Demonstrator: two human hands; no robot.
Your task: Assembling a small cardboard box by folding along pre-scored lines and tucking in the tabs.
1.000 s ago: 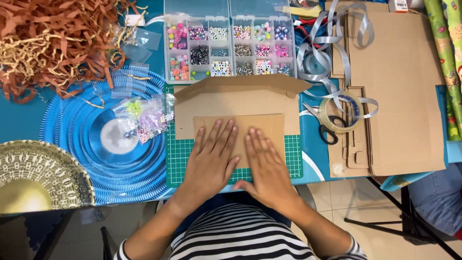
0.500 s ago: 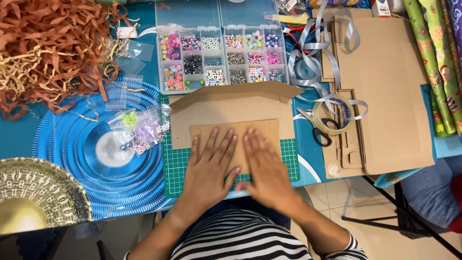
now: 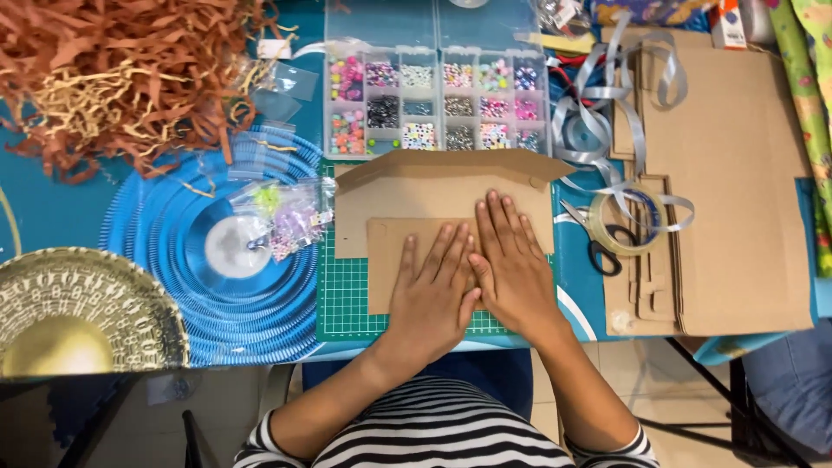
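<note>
Pressing flat, both hands lie palm-down with fingers spread on the small cardboard rectangle (image 3: 386, 260), grasping nothing. Its long axis runs side to side on the green cutting mat (image 3: 347, 299). The left hand (image 3: 431, 299) sits nearer the rectangle's middle; the right hand (image 3: 511, 264) reaches onto the larger house-shaped cardboard (image 3: 433, 182) just behind. Beyond that stands a clear bead box (image 3: 438, 100); scissors (image 3: 602, 251) lie right of the mat.

Brown cardboard piece (image 3: 394, 260) is laid on a green gridded cutting mat (image 3: 347, 303); black-and-white stripes are seen on the sleeves (image 3: 260, 451)
</note>
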